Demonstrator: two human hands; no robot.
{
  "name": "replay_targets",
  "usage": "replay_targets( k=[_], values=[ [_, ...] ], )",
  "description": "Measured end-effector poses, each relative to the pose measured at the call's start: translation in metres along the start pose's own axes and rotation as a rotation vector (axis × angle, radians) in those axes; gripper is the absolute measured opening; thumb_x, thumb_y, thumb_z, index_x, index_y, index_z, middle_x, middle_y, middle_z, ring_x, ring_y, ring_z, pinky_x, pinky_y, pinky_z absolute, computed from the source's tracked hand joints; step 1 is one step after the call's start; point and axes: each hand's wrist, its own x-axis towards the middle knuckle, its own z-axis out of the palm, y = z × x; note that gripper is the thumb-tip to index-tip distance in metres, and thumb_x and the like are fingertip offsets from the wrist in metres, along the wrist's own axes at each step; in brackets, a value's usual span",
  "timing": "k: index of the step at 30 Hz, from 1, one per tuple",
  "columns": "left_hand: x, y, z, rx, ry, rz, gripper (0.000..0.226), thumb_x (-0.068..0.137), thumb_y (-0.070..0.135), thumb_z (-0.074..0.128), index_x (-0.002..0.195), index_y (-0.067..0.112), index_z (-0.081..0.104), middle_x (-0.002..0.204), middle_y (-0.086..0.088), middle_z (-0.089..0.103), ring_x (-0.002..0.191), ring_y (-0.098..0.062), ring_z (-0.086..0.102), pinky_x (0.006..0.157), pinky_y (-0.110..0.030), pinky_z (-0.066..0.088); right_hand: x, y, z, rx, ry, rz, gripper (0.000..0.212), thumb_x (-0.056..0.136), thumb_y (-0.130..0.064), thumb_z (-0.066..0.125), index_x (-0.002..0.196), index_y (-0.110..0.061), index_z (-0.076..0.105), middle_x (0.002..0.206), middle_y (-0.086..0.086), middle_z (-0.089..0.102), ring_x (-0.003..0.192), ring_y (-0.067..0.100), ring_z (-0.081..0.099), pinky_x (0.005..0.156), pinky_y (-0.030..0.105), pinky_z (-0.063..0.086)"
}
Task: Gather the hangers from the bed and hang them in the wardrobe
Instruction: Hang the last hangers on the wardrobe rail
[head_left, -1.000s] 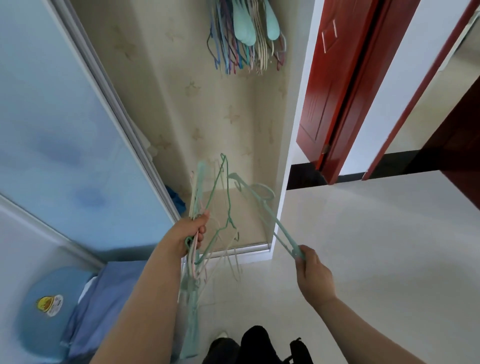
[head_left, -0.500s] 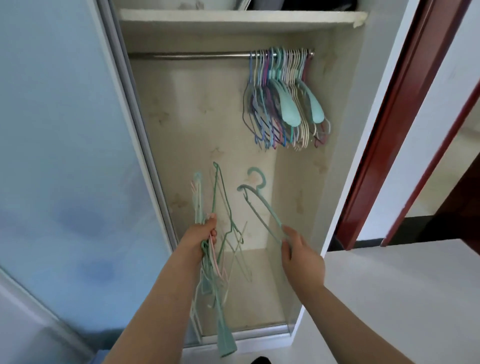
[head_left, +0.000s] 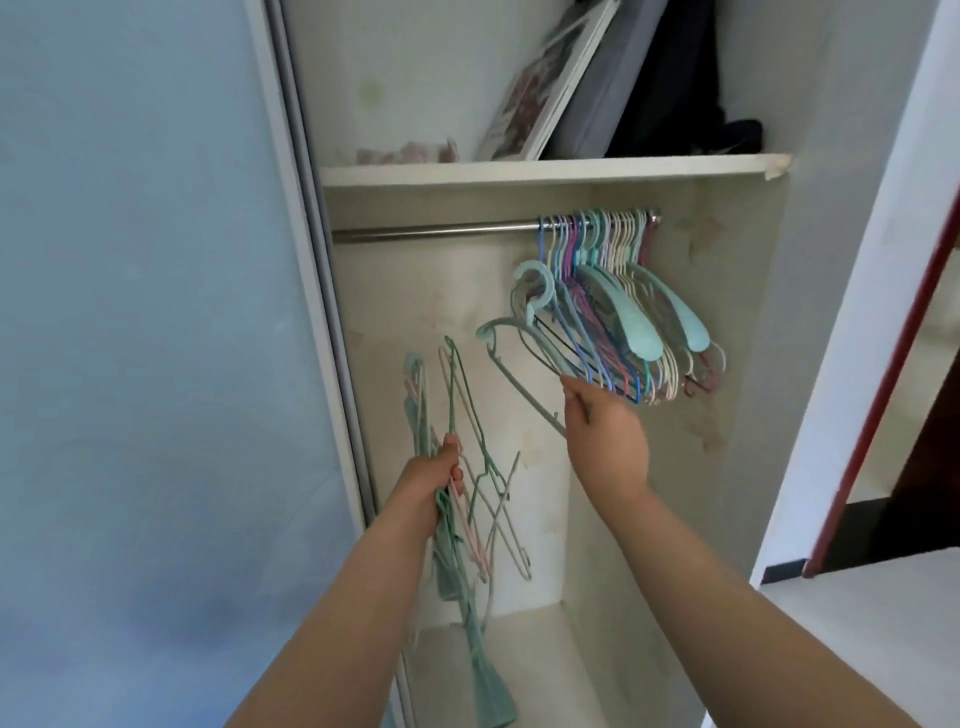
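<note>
Head view: a person stands at an open wardrobe (head_left: 810, 364), both arms reaching into the hanging compartment.
Left edge: a pale blue sliding door (head_left: 145, 364) and its grey frame close off that side, just beside the left forearm.
Upper edge: a white shelf (head_left: 519, 171) caps the compartment; a framed picture (head_left: 540, 88), a grey case and dark items lean on it.
Rail: a metal rod (head_left: 436, 231) runs just under the shelf, bare along its left stretch.
Hung hangers: a dense coloured bunch (head_left: 623, 322) crowds the rod's right end, close to the right side wall.
Open room: the back wall below the bare stretch of rod is free, between the door frame and the hung bunch.
Right edge: a white wall and a red door frame (head_left: 872, 395) stand beyond the wardrobe side.
Left hand (head_left: 431, 488): fingers clenched around a loose bundle of thin green, pink and white hangers (head_left: 467, 467), which trail down toward the wardrobe floor.
Right hand (head_left: 605, 441): grasping a teal hanger (head_left: 524, 353) by its lower part, thumb on top, held tilted with the hook (head_left: 535, 280) raised to the left of the hung bunch and below the rod.
Contact: the hook is not on the rod; whether it touches the hung bunch cannot be told.
</note>
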Motion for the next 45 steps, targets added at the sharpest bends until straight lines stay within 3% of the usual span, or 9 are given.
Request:
replay_targets(
  k=[6, 13, 17, 19, 23, 31, 34, 39, 45],
  values=[
    [0.013, 0.025, 0.009, -0.008, 0.03, 0.02, 0.046, 0.094, 0.04, 0.056, 0.059, 0.011, 0.048, 0.052, -0.003, 0.048, 0.046, -0.018, 0.042, 0.05, -0.025, 0.034, 0.077, -0.045, 0.001, 0.072, 0.054, -0.093, 0.032, 0.099, -0.022, 0.043, 0.122, -0.015, 0.064, 0.101, 0.012, 0.07, 0.084, 0.029, 0.064, 0.075, 0.038, 0.054],
    [0.019, 0.038, 0.012, -0.06, 0.013, 0.012, 0.038, 0.094, 0.035, 0.058, 0.065, 0.012, 0.049, 0.056, -0.002, 0.047, 0.044, -0.016, 0.042, 0.047, -0.023, 0.033, 0.126, -0.062, 0.024, 0.093, -0.228, -0.044, 0.03, 0.1, -0.012, 0.043, 0.122, -0.002, 0.062, 0.107, 0.021, 0.066, 0.089, 0.037, 0.063, 0.074, 0.034, 0.05],
    [0.025, 0.04, 0.006, -0.054, -0.002, 0.004, 0.032, 0.093, 0.035, 0.061, 0.072, 0.012, 0.052, 0.058, -0.002, 0.049, 0.047, -0.015, 0.042, 0.047, -0.022, 0.033, 0.132, -0.062, 0.027, 0.422, -0.377, 0.271, 0.04, 0.099, -0.001, 0.04, 0.138, -0.008, 0.048, 0.111, 0.011, 0.052, 0.061, 0.018, 0.046, 0.046, 0.026, 0.055],
    [0.028, 0.042, 0.003, -0.038, -0.018, 0.011, 0.032, 0.089, 0.039, 0.065, 0.074, 0.013, 0.054, 0.058, -0.001, 0.049, 0.045, -0.015, 0.042, 0.047, -0.022, 0.034, 0.135, -0.056, 0.028, 0.415, -0.295, 0.253, 0.042, 0.096, 0.005, 0.038, 0.136, -0.005, 0.05, 0.122, 0.015, 0.054, 0.068, 0.025, 0.053, 0.043, 0.023, 0.054],
    [0.028, 0.045, 0.0, -0.045, -0.047, 0.015, 0.032, 0.081, 0.043, 0.074, 0.078, 0.016, 0.055, 0.052, 0.004, 0.046, 0.041, -0.01, 0.04, 0.045, -0.021, 0.032, 0.138, -0.03, 0.032, 0.235, -0.098, 0.188, 0.035, 0.09, 0.005, 0.037, 0.116, 0.004, 0.06, 0.12, 0.027, 0.06, 0.099, 0.047, 0.06, 0.079, 0.057, 0.054],
    [0.028, 0.037, -0.004, -0.244, -0.103, -0.004, 0.024, 0.087, 0.036, 0.067, 0.08, 0.023, 0.049, 0.039, 0.01, 0.038, 0.029, -0.003, 0.032, 0.033, -0.012, 0.025, 0.039, 0.026, 0.05, -0.075, 0.297, -0.253, 0.03, 0.087, -0.008, 0.057, 0.118, -0.007, 0.056, 0.122, 0.012, 0.051, 0.116, 0.028, 0.048, 0.098, 0.044, 0.04],
    [0.031, 0.03, -0.008, -0.275, -0.172, -0.015, 0.031, 0.087, 0.042, 0.065, 0.071, 0.024, 0.045, 0.038, 0.009, 0.035, 0.028, -0.003, 0.031, 0.032, -0.013, 0.024, -0.02, 0.05, 0.064, 0.097, -0.054, 0.042, 0.018, 0.097, -0.025, 0.047, 0.104, -0.011, 0.054, 0.099, 0.002, 0.056, 0.091, 0.023, 0.059, 0.084, 0.044, 0.05],
    [0.028, 0.015, -0.009, -0.294, -0.273, 0.0, 0.027, 0.087, 0.04, 0.064, 0.072, 0.025, 0.047, 0.038, 0.007, 0.033, 0.028, -0.003, 0.03, 0.03, -0.013, 0.026, -0.061, 0.04, 0.074, 0.489, -0.844, 0.676, 0.06, 0.085, -0.071, 0.04, 0.108, -0.02, 0.06, 0.104, -0.003, 0.067, 0.093, 0.018, 0.062, 0.082, 0.031, 0.051],
    [0.024, -0.004, -0.01, -0.246, -0.251, 0.018, 0.037, 0.07, 0.04, 0.078, 0.065, 0.022, 0.046, 0.042, 0.007, 0.035, 0.031, -0.006, 0.031, 0.033, -0.017, 0.027, -0.073, 0.034, 0.076, 0.786, -0.845, 0.907, 0.028, 0.089, -0.022, 0.059, 0.116, -0.013, 0.062, 0.128, 0.006, 0.054, 0.112, 0.038, 0.054, 0.084, 0.043, 0.054]
  ],
)
